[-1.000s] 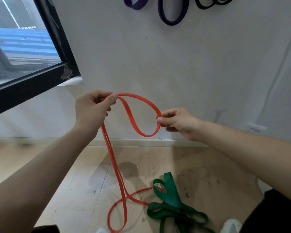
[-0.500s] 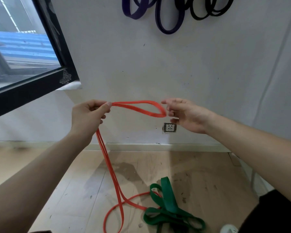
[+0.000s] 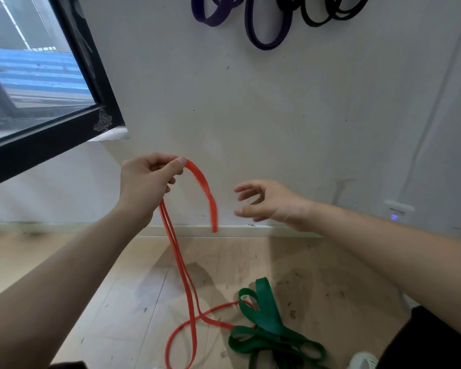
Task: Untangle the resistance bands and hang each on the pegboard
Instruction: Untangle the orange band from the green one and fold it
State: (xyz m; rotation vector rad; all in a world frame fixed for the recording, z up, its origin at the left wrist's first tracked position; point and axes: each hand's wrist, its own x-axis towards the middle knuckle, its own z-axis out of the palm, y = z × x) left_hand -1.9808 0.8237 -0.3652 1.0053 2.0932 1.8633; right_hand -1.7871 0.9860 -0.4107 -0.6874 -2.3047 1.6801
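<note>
Nearest me, the green band (image 3: 266,318) lies bunched on the wooden floor (image 3: 117,302), my white shoe (image 3: 362,361) to its right. The red band (image 3: 188,288) tangles with it there, then rises to my left hand (image 3: 147,182), which pinches its top loop. My right hand (image 3: 273,201) is spread just right of that loop, touching nothing. Beyond stands a white wall (image 3: 250,115), with a black-framed window (image 3: 89,62) far left and purple bands (image 3: 210,20) and black bands (image 3: 317,24) hung high.
</note>
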